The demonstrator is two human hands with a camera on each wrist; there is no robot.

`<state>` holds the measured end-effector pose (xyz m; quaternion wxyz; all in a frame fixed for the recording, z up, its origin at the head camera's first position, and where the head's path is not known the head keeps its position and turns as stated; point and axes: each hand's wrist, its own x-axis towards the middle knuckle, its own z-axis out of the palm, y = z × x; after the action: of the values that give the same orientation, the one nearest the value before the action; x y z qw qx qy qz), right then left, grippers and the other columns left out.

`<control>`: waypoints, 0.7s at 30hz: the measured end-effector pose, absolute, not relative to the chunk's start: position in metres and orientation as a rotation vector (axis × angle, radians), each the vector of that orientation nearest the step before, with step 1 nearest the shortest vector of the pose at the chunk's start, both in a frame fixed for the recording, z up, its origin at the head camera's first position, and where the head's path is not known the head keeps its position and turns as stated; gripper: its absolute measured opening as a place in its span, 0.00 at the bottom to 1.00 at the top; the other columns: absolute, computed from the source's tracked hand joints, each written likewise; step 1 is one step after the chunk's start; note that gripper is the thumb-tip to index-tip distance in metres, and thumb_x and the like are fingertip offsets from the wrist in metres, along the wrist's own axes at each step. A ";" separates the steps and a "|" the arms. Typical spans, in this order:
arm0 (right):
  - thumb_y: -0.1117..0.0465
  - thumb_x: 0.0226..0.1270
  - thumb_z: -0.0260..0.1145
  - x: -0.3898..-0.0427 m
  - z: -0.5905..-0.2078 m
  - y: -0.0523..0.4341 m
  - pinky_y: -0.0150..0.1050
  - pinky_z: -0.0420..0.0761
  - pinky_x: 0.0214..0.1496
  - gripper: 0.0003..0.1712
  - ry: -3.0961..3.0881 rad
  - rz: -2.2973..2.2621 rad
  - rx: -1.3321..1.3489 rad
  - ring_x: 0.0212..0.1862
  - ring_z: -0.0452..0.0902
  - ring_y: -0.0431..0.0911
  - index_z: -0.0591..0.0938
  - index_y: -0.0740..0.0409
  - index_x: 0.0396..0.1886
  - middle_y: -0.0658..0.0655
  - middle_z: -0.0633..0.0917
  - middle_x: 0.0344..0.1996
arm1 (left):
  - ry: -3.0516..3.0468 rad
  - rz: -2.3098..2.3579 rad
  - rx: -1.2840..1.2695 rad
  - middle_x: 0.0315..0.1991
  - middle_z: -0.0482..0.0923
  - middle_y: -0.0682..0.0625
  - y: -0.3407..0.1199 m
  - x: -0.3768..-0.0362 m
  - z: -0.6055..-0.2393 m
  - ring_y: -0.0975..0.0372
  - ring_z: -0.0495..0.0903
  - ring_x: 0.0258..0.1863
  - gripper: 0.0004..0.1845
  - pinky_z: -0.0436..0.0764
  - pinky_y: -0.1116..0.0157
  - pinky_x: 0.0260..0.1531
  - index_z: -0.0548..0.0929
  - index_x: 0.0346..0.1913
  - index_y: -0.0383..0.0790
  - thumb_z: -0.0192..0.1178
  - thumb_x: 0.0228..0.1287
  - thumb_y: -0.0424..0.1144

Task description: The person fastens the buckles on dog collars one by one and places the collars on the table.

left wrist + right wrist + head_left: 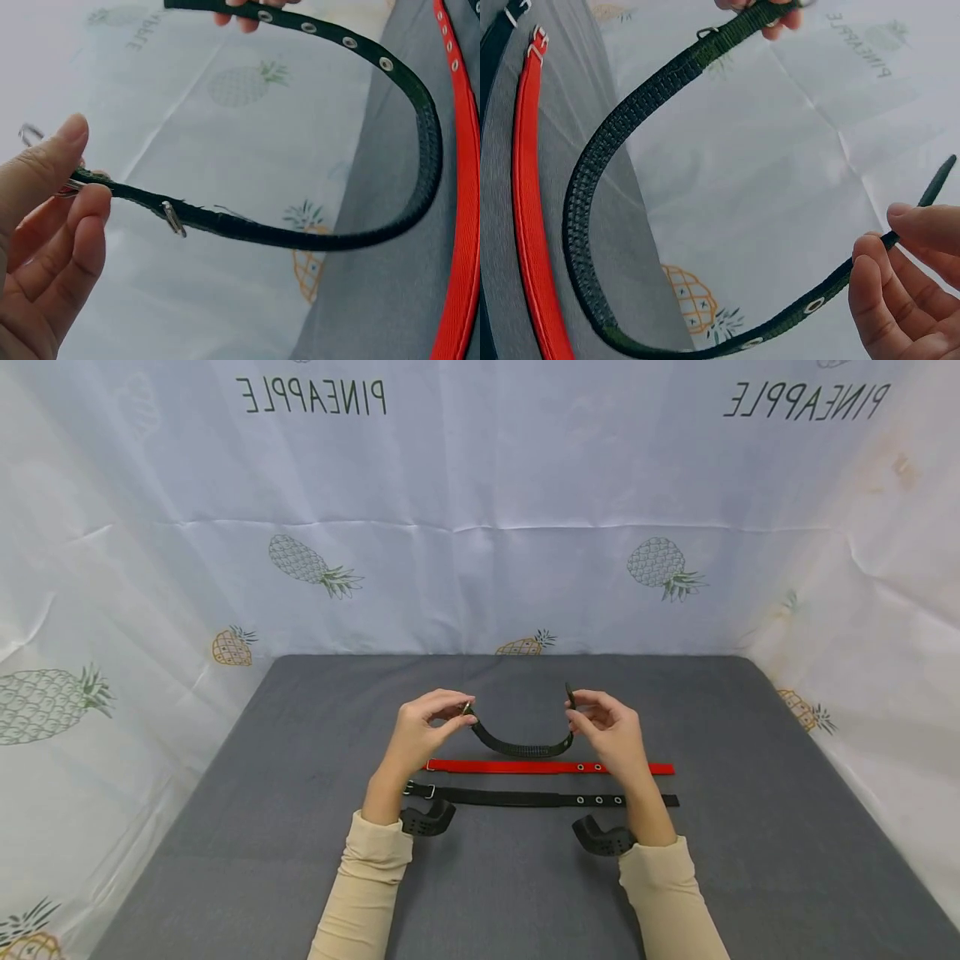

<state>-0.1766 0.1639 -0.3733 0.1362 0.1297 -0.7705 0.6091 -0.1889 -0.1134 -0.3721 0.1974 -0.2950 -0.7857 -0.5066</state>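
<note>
On the grey table (300, 860) with the red collar (547, 767) and black collar (525, 797) lying flat, left hand (420, 727) and right hand (611, 731) pinch the dark green collar (521, 747) ends, sagging midair, so honestly a light fingertip pinch could let an end slip.

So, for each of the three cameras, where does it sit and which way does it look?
Head: worn on the head, looks forward and down at the grey table; both forearms, left hand and right hand hold up a dark green collar.
Left wrist: behind the left hand, looks along the collar toward the right hand's fingertips.
Right wrist: behind the right hand, looks back toward the left hand's fingertips.
Shared: all three show the red collar.
</note>
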 end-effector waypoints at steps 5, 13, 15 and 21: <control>0.75 0.60 0.65 -0.173 -0.374 0.157 0.24 0.81 0.35 0.15 -2.192 1.772 0.431 0.28 0.79 0.30 0.80 0.74 0.48 0.37 0.84 0.31 | -2.197 -1.452 -0.840 0.40 0.86 0.41 -0.109 -0.187 -0.370 0.58 0.83 0.35 0.13 0.84 0.71 0.38 0.86 0.45 0.32 0.68 0.55 0.28; 0.74 0.59 0.67 -0.170 -0.373 0.146 0.26 0.81 0.33 0.15 -2.234 1.717 0.440 0.27 0.79 0.28 0.81 0.71 0.47 0.56 0.86 0.26 | -2.210 -1.480 -0.851 0.39 0.86 0.41 -0.101 -0.183 -0.366 0.60 0.83 0.32 0.13 0.83 0.71 0.36 0.86 0.44 0.32 0.69 0.54 0.29; 0.72 0.59 0.68 -0.169 -0.372 0.145 0.28 0.79 0.30 0.14 -2.259 1.674 0.438 0.26 0.78 0.29 0.82 0.69 0.46 0.67 0.84 0.28 | -2.228 -1.486 -0.851 0.39 0.86 0.41 -0.100 -0.182 -0.366 0.60 0.83 0.32 0.12 0.83 0.70 0.37 0.86 0.44 0.33 0.69 0.54 0.30; 0.71 0.56 0.71 -0.167 -0.367 0.143 0.29 0.73 0.25 0.13 -2.312 1.523 0.488 0.25 0.72 0.31 0.85 0.64 0.43 0.65 0.83 0.32 | -2.209 -1.509 -0.902 0.39 0.86 0.40 -0.096 -0.179 -0.364 0.58 0.84 0.32 0.14 0.84 0.70 0.36 0.86 0.44 0.31 0.69 0.52 0.28</control>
<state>-0.1666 0.1429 -0.3670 0.1643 0.1713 -0.8112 0.5345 -0.1792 -0.0958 -0.3644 0.1584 -0.3153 -0.7726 -0.5278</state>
